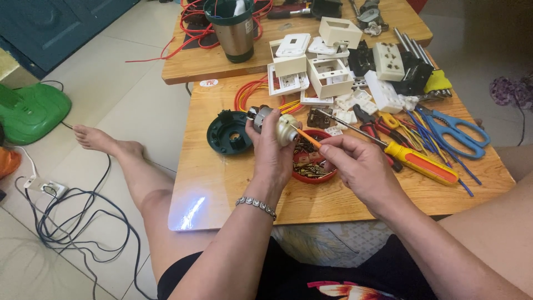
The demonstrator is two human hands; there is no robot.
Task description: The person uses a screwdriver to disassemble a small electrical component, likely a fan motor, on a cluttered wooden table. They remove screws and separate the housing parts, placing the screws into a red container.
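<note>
Pale floor tiles surround the low wooden table [222, 189] where I sit, legs stretched alongside it. My left hand [272, 153] is clenched around a small motor [273, 123] with a cream plastic end, holding it up just above the red bowl of brass screws [311, 166]. My right hand [358, 166] pinches a thin orange-handled tool [307, 137] between thumb and fingers, its tip touching the motor's cream end. Left of the bowl lies a dark green round housing [229, 133]. Right of the bowl rest a yellow-handled screwdriver [419, 161] and blue scissors [452, 130]. Beyond the bowl sit cream socket boxes [327, 75] and a steel cup [233, 30].
</note>
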